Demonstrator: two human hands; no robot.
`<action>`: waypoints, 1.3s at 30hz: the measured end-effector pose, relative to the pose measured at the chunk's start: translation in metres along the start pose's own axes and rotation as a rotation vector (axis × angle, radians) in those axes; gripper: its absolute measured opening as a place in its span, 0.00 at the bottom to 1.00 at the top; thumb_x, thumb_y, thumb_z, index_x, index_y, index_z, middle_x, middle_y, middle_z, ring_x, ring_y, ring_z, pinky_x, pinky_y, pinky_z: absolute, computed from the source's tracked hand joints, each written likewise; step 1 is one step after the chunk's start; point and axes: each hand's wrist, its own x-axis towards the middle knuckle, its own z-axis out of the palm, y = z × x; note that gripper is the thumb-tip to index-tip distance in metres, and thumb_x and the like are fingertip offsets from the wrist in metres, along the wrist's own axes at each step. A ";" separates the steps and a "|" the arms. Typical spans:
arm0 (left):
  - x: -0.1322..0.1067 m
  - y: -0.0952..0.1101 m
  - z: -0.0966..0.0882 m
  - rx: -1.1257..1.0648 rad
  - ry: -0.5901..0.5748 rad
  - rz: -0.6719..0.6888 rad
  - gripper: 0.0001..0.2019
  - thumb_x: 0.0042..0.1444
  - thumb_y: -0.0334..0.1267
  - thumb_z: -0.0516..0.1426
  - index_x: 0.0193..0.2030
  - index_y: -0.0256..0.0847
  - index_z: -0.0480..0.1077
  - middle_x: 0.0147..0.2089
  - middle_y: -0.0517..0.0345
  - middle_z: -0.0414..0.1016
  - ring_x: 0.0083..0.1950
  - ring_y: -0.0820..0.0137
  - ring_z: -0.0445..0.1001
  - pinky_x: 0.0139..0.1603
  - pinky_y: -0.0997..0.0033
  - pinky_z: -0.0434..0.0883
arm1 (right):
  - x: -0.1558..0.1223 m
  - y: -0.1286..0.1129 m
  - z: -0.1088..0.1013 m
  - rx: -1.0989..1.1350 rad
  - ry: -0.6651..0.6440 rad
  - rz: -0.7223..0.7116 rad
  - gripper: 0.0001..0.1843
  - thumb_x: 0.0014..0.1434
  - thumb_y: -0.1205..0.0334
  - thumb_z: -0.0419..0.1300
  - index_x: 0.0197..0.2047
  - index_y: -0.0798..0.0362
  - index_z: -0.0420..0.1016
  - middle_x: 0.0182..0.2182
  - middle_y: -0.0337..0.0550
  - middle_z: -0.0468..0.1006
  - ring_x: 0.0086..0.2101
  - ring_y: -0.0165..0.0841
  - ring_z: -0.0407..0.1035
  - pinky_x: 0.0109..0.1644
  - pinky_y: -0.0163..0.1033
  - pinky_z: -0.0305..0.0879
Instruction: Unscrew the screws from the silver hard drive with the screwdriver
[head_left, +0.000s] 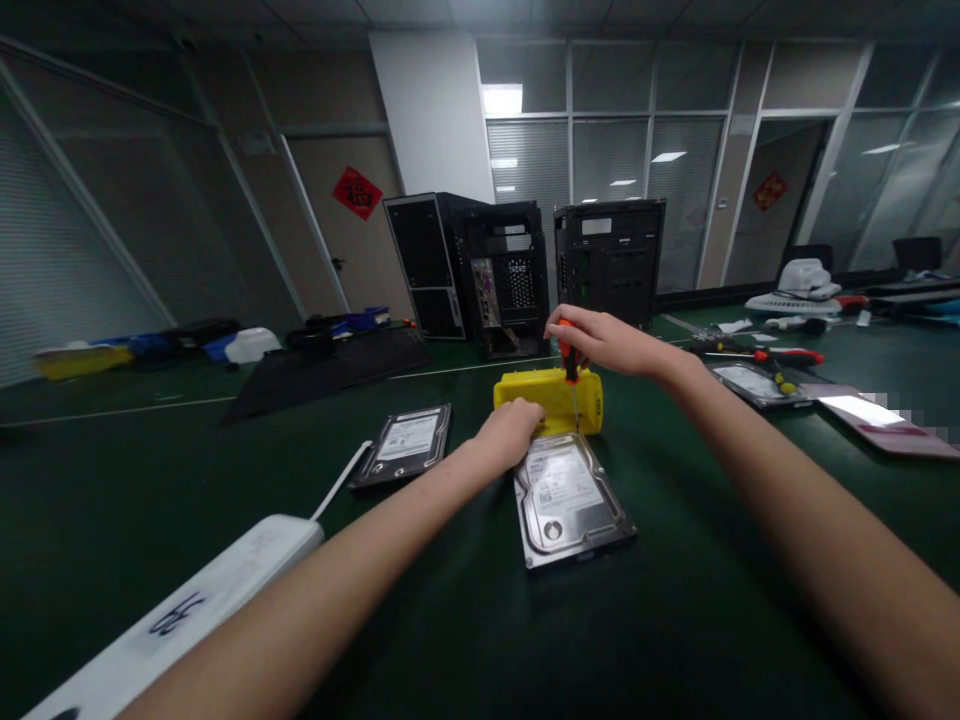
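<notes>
A silver hard drive (568, 497) lies label-up on the dark green table in front of me. My left hand (510, 430) rests with curled fingers on the drive's far left corner, pressed against a yellow box (551, 392) just behind it. My right hand (604, 340) is wrapped round the red and black handle of a small screwdriver (569, 365). The screwdriver stands upright, its thin shaft pointing down at the drive's far edge in front of the yellow box.
A second hard drive (405, 443) lies to the left, a white power strip (195, 610) nearer me. Two black computer cases (510, 275) (609, 258) stand behind. More drives and red-handled tools (780, 357) lie at the right, a black mat (330, 368) at the far left.
</notes>
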 end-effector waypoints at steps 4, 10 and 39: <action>0.007 0.009 -0.001 0.122 -0.003 0.035 0.10 0.54 0.26 0.52 0.35 0.35 0.74 0.37 0.44 0.77 0.42 0.58 0.76 0.41 0.64 0.70 | 0.001 0.001 0.001 -0.018 -0.001 -0.008 0.13 0.62 0.55 0.45 0.40 0.54 0.65 0.28 0.41 0.70 0.28 0.29 0.65 0.32 0.35 0.61; 0.016 0.012 -0.003 0.250 -0.015 0.104 0.09 0.55 0.26 0.52 0.36 0.34 0.74 0.37 0.45 0.77 0.40 0.59 0.76 0.39 0.66 0.71 | 0.001 0.001 0.003 0.025 -0.014 -0.019 0.12 0.63 0.57 0.44 0.40 0.54 0.63 0.27 0.39 0.70 0.26 0.28 0.67 0.31 0.34 0.62; -0.018 -0.017 -0.017 0.036 0.211 0.191 0.08 0.58 0.35 0.52 0.39 0.38 0.72 0.36 0.56 0.78 0.36 0.71 0.76 0.36 0.76 0.69 | 0.001 0.003 0.000 0.064 -0.021 0.017 0.11 0.62 0.57 0.46 0.39 0.54 0.63 0.27 0.39 0.69 0.25 0.28 0.68 0.28 0.32 0.65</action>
